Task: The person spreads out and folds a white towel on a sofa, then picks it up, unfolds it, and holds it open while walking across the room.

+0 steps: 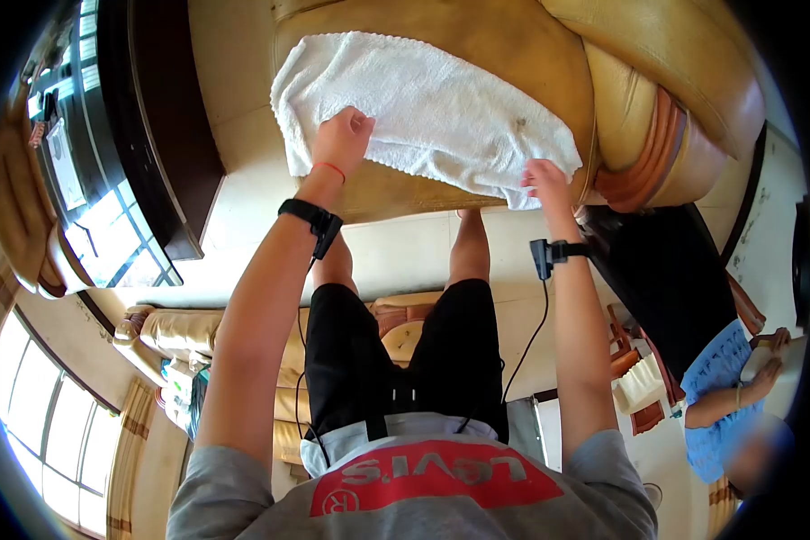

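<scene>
A white terry towel (441, 108) lies spread lengthwise over the tan leather sofa seat (477, 27), rumpled along its near edge. One small dark spot shows towards its right end. My left hand (343, 135) is closed at the near edge, left of the middle, with the towel's edge at its fingers. At the right end, my right hand (546, 178) has its fingers bent and pinched on the towel's near corner. Part of the cloth under both hands is hidden by the fingers.
A padded sofa armrest (639, 135) rises to the right of the seat. On the left stands a dark table with a glossy top (108, 216). Another person in a blue patterned top (715, 387) is at the far right. Cables hang from both my wrist straps.
</scene>
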The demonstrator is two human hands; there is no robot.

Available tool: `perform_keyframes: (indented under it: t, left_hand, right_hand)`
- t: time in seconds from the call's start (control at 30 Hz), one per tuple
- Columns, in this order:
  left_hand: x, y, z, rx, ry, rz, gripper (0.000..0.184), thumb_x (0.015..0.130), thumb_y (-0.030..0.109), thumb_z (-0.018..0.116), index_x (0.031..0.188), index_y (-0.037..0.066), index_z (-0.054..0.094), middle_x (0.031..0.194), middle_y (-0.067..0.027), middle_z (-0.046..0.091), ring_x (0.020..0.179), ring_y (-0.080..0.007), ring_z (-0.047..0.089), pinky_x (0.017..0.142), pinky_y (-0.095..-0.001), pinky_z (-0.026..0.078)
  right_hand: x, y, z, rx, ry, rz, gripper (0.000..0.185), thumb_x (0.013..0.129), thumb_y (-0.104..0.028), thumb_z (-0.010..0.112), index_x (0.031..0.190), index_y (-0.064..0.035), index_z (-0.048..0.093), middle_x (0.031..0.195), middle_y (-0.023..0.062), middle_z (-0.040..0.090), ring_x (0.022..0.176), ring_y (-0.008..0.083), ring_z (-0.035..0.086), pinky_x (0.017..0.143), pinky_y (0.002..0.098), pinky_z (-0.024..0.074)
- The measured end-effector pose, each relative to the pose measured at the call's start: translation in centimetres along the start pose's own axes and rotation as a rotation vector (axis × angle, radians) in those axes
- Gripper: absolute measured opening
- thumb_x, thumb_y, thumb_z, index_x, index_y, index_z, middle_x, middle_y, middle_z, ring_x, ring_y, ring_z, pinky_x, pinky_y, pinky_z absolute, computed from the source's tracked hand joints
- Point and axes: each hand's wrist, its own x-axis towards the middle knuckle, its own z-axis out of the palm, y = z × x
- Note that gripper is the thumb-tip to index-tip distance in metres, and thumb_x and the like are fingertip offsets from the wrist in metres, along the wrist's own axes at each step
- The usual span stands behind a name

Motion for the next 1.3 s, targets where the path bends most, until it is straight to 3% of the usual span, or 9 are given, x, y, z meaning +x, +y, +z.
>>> perform_keyframes:
  t: [0.1, 0.13, 0.17, 0.47, 0.8, 1.0, 1.1, 1.2, 1.3]
  left_hand:
    - [3.8, -0.9, 1.7, 0.161, -0.181, -0.137, 0.031, 0.089, 0.034, 0.069, 0.079, 0.005, 0.071, 0.080, -0.0120, 0.073, 0.076, -0.0293, 0.072, 0.069, -0.0394, 0.057]
    - [4.8, 2.2, -0.1, 0.007, -0.365, -0.363, 0.043, 0.087, 0.042, 0.071, 0.068, 0.002, 0.069, 0.068, -0.0108, 0.070, 0.058, -0.0229, 0.069, 0.053, -0.0338, 0.054]
    - [5.9, 1.6, 0.1, -0.014, -0.397, -0.366, 0.052, 0.086, 0.048, 0.072, 0.066, 0.000, 0.067, 0.059, -0.0106, 0.065, 0.048, -0.0188, 0.065, 0.043, -0.0298, 0.050]
    - [9.8, 1.3, -3.1, -0.123, -0.447, -0.395, 0.057, 0.092, 0.050, 0.065, 0.070, -0.002, 0.064, 0.066, -0.0161, 0.069, 0.054, -0.0240, 0.069, 0.049, -0.0335, 0.056]
    - [11.7, 1.5, -3.9, -0.079, -0.469, -0.468, 0.060, 0.085, 0.056, 0.072, 0.065, 0.000, 0.063, 0.063, -0.0130, 0.067, 0.049, -0.0233, 0.067, 0.044, -0.0313, 0.055]
    - [12.4, 1.2, -4.1, -0.089, -0.497, -0.509, 0.062, 0.083, 0.058, 0.074, 0.064, 0.000, 0.062, 0.062, -0.0138, 0.066, 0.047, -0.0239, 0.066, 0.043, -0.0330, 0.054]
    - [12.7, 1.3, -4.0, -0.074, -0.499, -0.533, 0.063, 0.082, 0.058, 0.075, 0.064, 0.000, 0.062, 0.062, -0.0138, 0.066, 0.047, -0.0241, 0.066, 0.043, -0.0333, 0.054]
    - [13.1, 1.6, -4.1, -0.058, -0.523, -0.560, 0.062, 0.082, 0.058, 0.076, 0.063, 0.000, 0.061, 0.061, -0.0138, 0.066, 0.047, -0.0241, 0.065, 0.044, -0.0339, 0.055]
    - [13.4, 1.8, -4.2, -0.052, -0.539, -0.574, 0.062, 0.081, 0.057, 0.076, 0.063, 0.000, 0.061, 0.061, -0.0139, 0.066, 0.047, -0.0240, 0.065, 0.044, -0.0344, 0.055]
  right_hand:
    - [2.7, -0.4, 4.4, 0.000, -0.073, 0.108, 0.031, 0.095, -0.032, 0.065, 0.089, -0.0026, 0.068, 0.075, 0.0041, 0.067, 0.062, 0.0122, 0.066, 0.051, 0.0240, 0.0468]
    - [4.1, 0.5, 4.9, 0.000, -0.074, 0.134, 0.034, 0.095, -0.034, 0.065, 0.085, -0.0019, 0.068, 0.073, 0.0046, 0.067, 0.060, 0.0125, 0.066, 0.050, 0.0240, 0.0465]
    - [4.8, 0.7, 5.1, 0.011, -0.057, 0.127, 0.035, 0.095, -0.034, 0.066, 0.082, -0.0013, 0.067, 0.071, 0.0049, 0.067, 0.057, 0.0131, 0.065, 0.049, 0.0242, 0.0464]
    - [7.3, -3.2, 3.2, -0.149, 0.062, 0.031, 0.043, 0.093, -0.035, 0.068, 0.070, 0.0009, 0.067, 0.064, 0.0084, 0.067, 0.055, 0.0164, 0.067, 0.052, 0.0273, 0.0516]
    - [9.8, -7.8, 4.8, -0.230, 0.153, -0.083, 0.051, 0.092, -0.041, 0.067, 0.060, -0.0014, 0.065, 0.055, 0.0064, 0.064, 0.049, 0.0166, 0.063, 0.056, 0.0295, 0.0511]
    - [11.7, -9.8, 6.4, -0.495, 0.153, -0.155, 0.057, 0.086, -0.051, 0.073, 0.059, -0.0019, 0.065, 0.054, 0.0051, 0.063, 0.051, 0.0151, 0.062, 0.059, 0.0294, 0.0496]
    - [11.6, -10.2, 6.0, -0.368, 0.012, -0.074, 0.057, 0.082, -0.054, 0.076, 0.058, -0.0040, 0.063, 0.054, 0.0047, 0.062, 0.048, 0.0148, 0.060, 0.053, 0.0286, 0.0481]
    - [11.9, -12.0, 5.1, -0.123, -0.204, 0.217, 0.055, 0.080, -0.054, 0.078, 0.058, -0.0074, 0.059, 0.054, 0.0044, 0.060, 0.044, 0.0146, 0.058, 0.046, 0.0269, 0.0448]
    - [12.8, -12.9, 5.1, -0.181, -0.227, 0.270, 0.054, 0.078, -0.054, 0.080, 0.058, -0.0098, 0.056, 0.054, 0.0040, 0.058, 0.042, 0.0146, 0.056, 0.042, 0.0253, 0.0423]
